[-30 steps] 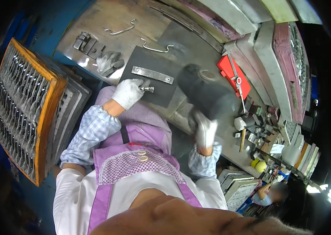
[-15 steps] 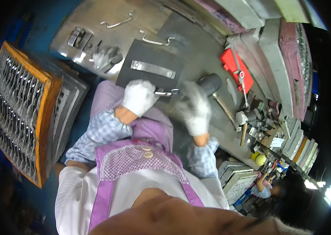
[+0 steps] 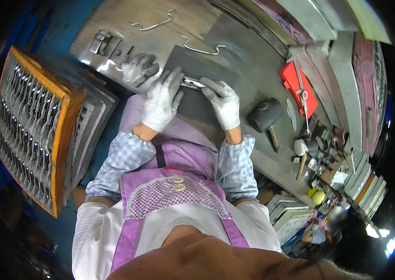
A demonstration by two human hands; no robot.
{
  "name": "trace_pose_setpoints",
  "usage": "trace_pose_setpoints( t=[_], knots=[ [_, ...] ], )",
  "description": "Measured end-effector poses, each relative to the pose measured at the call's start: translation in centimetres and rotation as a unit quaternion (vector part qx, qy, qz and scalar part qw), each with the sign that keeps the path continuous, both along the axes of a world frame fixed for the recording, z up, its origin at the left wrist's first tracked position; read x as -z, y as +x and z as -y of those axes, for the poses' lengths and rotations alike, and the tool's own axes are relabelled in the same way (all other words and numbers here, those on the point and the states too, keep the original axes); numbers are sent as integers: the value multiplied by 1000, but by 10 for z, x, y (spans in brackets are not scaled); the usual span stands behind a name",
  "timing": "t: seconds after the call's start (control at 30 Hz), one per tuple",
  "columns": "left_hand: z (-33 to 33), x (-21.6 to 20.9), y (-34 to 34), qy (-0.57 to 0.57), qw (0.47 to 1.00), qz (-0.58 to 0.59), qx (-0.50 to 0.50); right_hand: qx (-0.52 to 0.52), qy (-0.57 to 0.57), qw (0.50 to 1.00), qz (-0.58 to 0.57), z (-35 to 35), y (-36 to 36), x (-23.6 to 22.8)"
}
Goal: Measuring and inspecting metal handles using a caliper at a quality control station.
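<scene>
Both my hands wear white gloves with grey fingertips. My left hand (image 3: 162, 102) reaches over the left end of a shiny narrow metal piece (image 3: 193, 83), fingers long and thumb lower down. At its right end, the fingers of my right hand (image 3: 224, 103) close on it. Under the piece is a dark mat (image 3: 193, 105); the flat metal bar seen there before is mostly hidden by hands and piece. Beyond the mat lie two bent metal rods, one nearer (image 3: 202, 51) and one farther left (image 3: 154, 25). A crumpled grey glove (image 3: 139, 69) rests left of the mat.
On the right are a black mallet (image 3: 265, 114), a red case (image 3: 291, 77) with a caliper (image 3: 304, 94) across it, and a wooden-handled hammer (image 3: 301, 165). Metal blocks (image 3: 106, 45) sit at left. An orange-edged crate (image 3: 62, 154) of metal parts stands left; another person (image 3: 316, 233) is lower right.
My left hand has moved forward, bringing the shiny piece from near my lap onto the mat. My right hand, blurred before, has come in to its right end. The whole view has shifted slightly.
</scene>
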State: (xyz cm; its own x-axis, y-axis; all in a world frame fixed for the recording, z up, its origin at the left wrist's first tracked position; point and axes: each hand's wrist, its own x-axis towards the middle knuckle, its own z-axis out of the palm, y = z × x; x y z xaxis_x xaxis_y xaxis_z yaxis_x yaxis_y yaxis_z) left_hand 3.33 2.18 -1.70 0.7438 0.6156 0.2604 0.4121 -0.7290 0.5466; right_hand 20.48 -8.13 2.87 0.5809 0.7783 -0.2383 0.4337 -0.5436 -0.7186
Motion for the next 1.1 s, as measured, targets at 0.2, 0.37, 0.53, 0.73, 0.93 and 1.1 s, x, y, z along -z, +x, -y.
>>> trace_pose_setpoints(
  t=[0.2,0.37,0.53,0.73,0.93,1.1],
  knots=[
    [14,24,9,3,999,-9,-45,115,242,961,65,40,8,76],
    [18,24,14,4,999,-19,-41,126,286,946,83,41,8,85],
    [20,23,18,14,998,-7,-64,119,297,939,124,41,10,86],
    [1,-28,29,40,998,40,-8,169,281,941,-85,52,17,87],
    [-86,6,60,126,985,55,-101,141,204,964,96,81,23,22],
    [-140,-1,93,132,978,-151,-60,454,228,856,93,192,78,14]
  ],
)
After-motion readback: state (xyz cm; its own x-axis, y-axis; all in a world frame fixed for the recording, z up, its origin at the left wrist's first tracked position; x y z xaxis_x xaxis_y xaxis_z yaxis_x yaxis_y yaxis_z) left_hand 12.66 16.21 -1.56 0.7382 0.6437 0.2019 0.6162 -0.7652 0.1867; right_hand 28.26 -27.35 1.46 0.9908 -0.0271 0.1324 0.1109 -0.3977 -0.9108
